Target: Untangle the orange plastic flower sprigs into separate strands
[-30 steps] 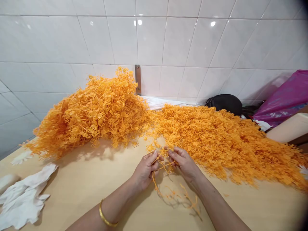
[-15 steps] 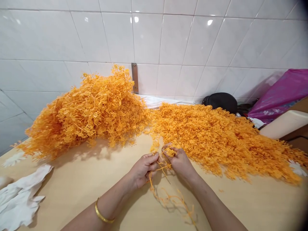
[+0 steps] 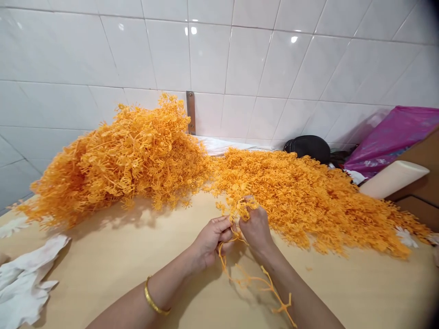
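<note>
The left hand [image 3: 211, 242] pinches a thin orange sprig [image 3: 237, 209] held between the 2 hands, bare strands [image 3: 284, 305] trailing low over the surface [image 3: 151, 260]; the right hand [image 3: 256, 228], some fingertips hidden, is curled closed on its flowery top. A hard tug could snap the slender stem. Just beyond, a low orange heap [image 3: 291, 196] lies close enough to snag the blooms; a taller heap [image 3: 133, 164] rises leftward.

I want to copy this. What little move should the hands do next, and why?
Perhaps the right hand should gently straighten the orange sprig while the left hand pinches it, because thin stems seem bent and tangled between the hands and a branching stem trails below.
</note>
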`<state>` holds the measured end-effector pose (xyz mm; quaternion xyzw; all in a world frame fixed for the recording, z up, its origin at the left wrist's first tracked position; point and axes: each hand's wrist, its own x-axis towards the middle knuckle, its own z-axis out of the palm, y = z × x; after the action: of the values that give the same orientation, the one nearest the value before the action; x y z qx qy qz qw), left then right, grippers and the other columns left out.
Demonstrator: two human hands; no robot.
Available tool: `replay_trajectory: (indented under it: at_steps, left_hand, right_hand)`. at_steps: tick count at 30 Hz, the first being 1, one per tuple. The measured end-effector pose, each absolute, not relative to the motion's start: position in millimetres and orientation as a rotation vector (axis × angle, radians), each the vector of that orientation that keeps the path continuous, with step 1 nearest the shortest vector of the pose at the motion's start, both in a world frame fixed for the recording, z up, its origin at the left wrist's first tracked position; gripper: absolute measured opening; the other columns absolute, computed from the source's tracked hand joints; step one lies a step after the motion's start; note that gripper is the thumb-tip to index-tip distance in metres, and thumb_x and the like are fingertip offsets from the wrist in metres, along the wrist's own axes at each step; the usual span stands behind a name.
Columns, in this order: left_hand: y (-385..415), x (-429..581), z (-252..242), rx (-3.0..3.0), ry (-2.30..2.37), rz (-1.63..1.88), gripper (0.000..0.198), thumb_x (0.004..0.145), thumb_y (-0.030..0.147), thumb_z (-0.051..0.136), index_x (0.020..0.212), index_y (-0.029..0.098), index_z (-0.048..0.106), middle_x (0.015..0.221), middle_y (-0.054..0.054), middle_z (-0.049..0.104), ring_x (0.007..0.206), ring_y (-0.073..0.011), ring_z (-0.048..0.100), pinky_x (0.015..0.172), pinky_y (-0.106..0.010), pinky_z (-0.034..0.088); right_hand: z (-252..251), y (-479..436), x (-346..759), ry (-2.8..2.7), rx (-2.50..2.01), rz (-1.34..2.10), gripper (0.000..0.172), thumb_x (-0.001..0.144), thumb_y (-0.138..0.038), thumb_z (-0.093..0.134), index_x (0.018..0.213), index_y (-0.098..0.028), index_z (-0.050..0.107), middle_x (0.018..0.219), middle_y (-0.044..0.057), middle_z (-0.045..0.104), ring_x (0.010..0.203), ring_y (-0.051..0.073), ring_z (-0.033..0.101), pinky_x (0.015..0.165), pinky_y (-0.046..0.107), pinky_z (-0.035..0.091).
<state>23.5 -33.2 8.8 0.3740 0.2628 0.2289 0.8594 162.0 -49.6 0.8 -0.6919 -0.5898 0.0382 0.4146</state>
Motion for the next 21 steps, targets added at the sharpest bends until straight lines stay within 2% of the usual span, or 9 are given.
replay_trajectory:
  at_steps: [2, 4, 8, 11, 13, 15, 17, 19, 21]
  left_hand:
    - [-36.6, 20.1, 8.3, 0.797, 0.517, 0.459, 0.028, 0.07, 0.038, 0.058, 0.057, 0.016, 0.046, 0.033, 0.011, 0.017, 0.03, -0.0012, 0.01, 0.034, -0.017, 0.009]
    - [-39.2, 17.1, 5.3, 0.802, 0.499, 0.457, 0.029, 0.069, 0.04, 0.058, 0.059, 0.015, 0.048, 0.033, 0.011, 0.017, 0.03, -0.0013, 0.009, 0.034, -0.017, 0.009]
    - [-35.7, 17.2, -2.9, 0.784, 0.546, 0.564, 0.028, 0.071, 0.04, 0.057, 0.062, 0.015, 0.047, 0.034, 0.011, 0.021, 0.031, -0.0017, 0.011, 0.035, -0.018, 0.007]
    - [-28.0, 17.3, -7.0, 0.763, 0.622, 0.623, 0.027, 0.074, 0.04, 0.054, 0.065, 0.016, 0.047, 0.038, 0.009, 0.027, 0.033, -0.0019, 0.014, 0.036, -0.018, 0.007]
    - [-24.0, 16.0, -8.6, 0.742, 0.678, 0.639, 0.025, 0.074, 0.039, 0.053, 0.067, 0.016, 0.047, 0.04, 0.008, 0.031, 0.033, -0.0017, 0.017, 0.036, -0.018, 0.009]
    - [-22.0, 14.3, -9.5, 0.741, 0.703, 0.643, 0.024, 0.075, 0.039, 0.052, 0.068, 0.016, 0.047, 0.043, 0.007, 0.035, 0.033, -0.0014, 0.02, 0.036, -0.018, 0.009]
    - [-21.6, 13.0, -9.5, 0.749, 0.705, 0.643, 0.024, 0.076, 0.038, 0.051, 0.068, 0.016, 0.048, 0.045, 0.006, 0.038, 0.031, -0.0013, 0.022, 0.036, -0.018, 0.009]
    - [-21.7, 12.1, -9.0, 0.742, 0.702, 0.638, 0.022, 0.076, 0.036, 0.051, 0.067, 0.016, 0.048, 0.045, 0.006, 0.038, 0.031, -0.0012, 0.022, 0.035, -0.018, 0.009]
    - [-21.8, 11.5, -8.5, 0.718, 0.692, 0.629, 0.022, 0.075, 0.035, 0.052, 0.066, 0.015, 0.048, 0.044, 0.006, 0.037, 0.03, -0.0012, 0.022, 0.035, -0.018, 0.01]
  right_hand:
    - [4.3, -48.2, 182.1, -1.277, -1.883, -0.015, 0.017, 0.07, -0.013, 0.039, 0.074, -0.017, 0.055, 0.066, 0.007, 0.055, 0.059, 0.018, 0.048, 0.055, 0.028, 0.034]
    - [8.9, -48.0, 202.0, -1.078, -2.011, -0.127, 0.016, 0.076, -0.024, 0.04, 0.075, -0.016, 0.054, 0.052, 0.002, 0.049, 0.05, 0.017, 0.044, 0.049, 0.027, 0.03]
    - [11.9, -48.6, 214.2, -1.217, -2.06, -0.208, 0.026, 0.083, -0.035, 0.035, 0.075, -0.017, 0.053, 0.051, 0.0, 0.047, 0.049, 0.015, 0.043, 0.05, 0.026, 0.028]
    - [7.3, -49.3, 204.7, -1.382, -2.184, -0.245, 0.029, 0.084, -0.034, 0.035, 0.075, -0.017, 0.056, 0.069, 0.007, 0.054, 0.058, 0.017, 0.047, 0.051, 0.027, 0.028]
    - [4.4, -50.4, 199.6, -1.422, -2.251, -0.385, 0.023, 0.081, -0.03, 0.041, 0.087, -0.017, 0.059, 0.094, 0.012, 0.054, 0.073, 0.021, 0.05, 0.056, 0.028, 0.029]
    - [3.3, -52.3, 197.6, -1.448, -2.269, -0.519, 0.026, 0.079, -0.026, 0.044, 0.101, -0.018, 0.057, 0.104, 0.012, 0.054, 0.083, 0.025, 0.047, 0.061, 0.031, 0.029]
    - [4.2, -54.7, 197.6, -1.448, -2.256, -0.587, 0.028, 0.08, -0.023, 0.043, 0.103, -0.019, 0.057, 0.09, 0.009, 0.059, 0.083, 0.026, 0.046, 0.064, 0.034, 0.028]
    - [6.0, -57.3, 198.5, -1.437, -2.21, -0.601, 0.026, 0.082, -0.02, 0.039, 0.098, -0.019, 0.059, 0.072, 0.007, 0.06, 0.076, 0.024, 0.046, 0.064, 0.034, 0.027]
    - [7.7, -59.4, 199.4, -1.427, -2.146, -0.63, 0.024, 0.082, -0.02, 0.039, 0.092, -0.017, 0.06, 0.069, 0.007, 0.059, 0.075, 0.023, 0.046, 0.064, 0.034, 0.028]
